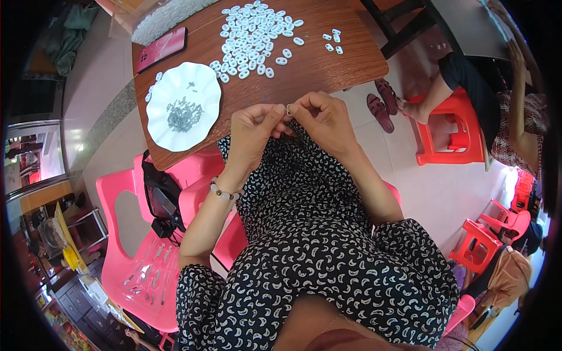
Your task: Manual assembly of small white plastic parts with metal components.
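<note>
Just off the front edge of the brown table, my left hand and my right hand meet at the fingertips. Both are closed in a pinch on one small whitish piece. Fingers cover most of it, so its full shape is hidden. Beyond my hands lies a large pile of white oval two-hole pieces. Closer to my left hand, a white wavy-rimmed plate holds a heap of small grey metal parts. A few white pieces sit apart at the far right of the tabletop.
A pink phone rests on the wooden table behind the plate. Pink chairs stand at my left, one carrying a black bag. To the right, another person's bare foot is beside a red stool and dark red sandals.
</note>
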A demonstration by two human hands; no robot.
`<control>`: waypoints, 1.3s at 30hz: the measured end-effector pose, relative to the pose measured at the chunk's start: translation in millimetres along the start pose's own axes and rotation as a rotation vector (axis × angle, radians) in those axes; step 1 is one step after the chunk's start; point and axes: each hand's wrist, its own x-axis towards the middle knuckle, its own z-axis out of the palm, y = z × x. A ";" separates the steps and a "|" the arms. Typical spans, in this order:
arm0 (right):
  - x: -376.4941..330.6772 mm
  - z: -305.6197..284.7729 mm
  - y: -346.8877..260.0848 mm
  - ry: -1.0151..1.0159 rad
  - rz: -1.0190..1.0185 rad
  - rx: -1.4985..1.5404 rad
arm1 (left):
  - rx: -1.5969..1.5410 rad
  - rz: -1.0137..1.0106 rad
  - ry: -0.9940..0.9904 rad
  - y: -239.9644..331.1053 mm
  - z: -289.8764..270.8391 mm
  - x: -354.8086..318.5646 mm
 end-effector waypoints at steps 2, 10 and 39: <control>0.9 0.1 3.3 0.007 -0.026 0.044 | -0.002 -0.017 0.010 2.1 2.3 -0.8; 2.9 -7.4 0.7 0.026 0.124 0.321 | -0.058 -0.017 -0.009 7.6 4.7 3.9; -5.8 -29.4 5.8 0.111 0.098 0.427 | -0.008 -0.001 0.062 21.8 -10.1 46.0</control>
